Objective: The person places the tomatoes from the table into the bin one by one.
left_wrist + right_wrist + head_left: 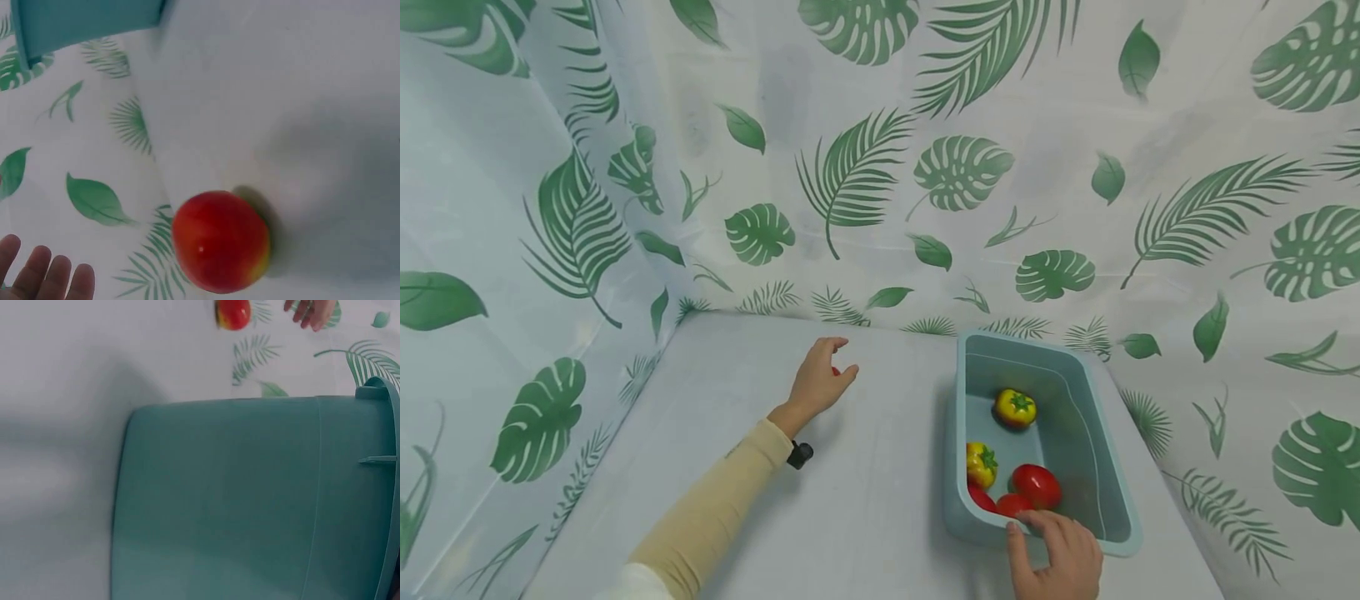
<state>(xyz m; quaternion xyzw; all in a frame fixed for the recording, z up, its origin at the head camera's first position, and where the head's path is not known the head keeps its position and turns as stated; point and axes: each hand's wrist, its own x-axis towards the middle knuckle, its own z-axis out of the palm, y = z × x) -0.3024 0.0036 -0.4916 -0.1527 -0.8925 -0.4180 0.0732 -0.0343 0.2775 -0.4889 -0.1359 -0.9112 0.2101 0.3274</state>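
My left hand (820,379) hovers over the left part of the table, thumb and fingers spread apart. Just beyond it sits a round red fruit with a yellow patch (220,242), mostly hidden behind the hand in the head view. The left fingers (57,278) do not touch it in the left wrist view. With my right hand (1060,558) I grip the near rim of a blue-green plastic bin (957,433), fingers over the edge and thumb outside. Inside lie two yellow bell peppers (1017,408) with green tops and several glossy red fruits (1037,486).
The table (880,500) has a pale cover. Behind it and at the left hang white sheets (880,275) printed with green leaves. A small black device (801,455) is strapped at my left wrist, below the beige sleeve (722,500).
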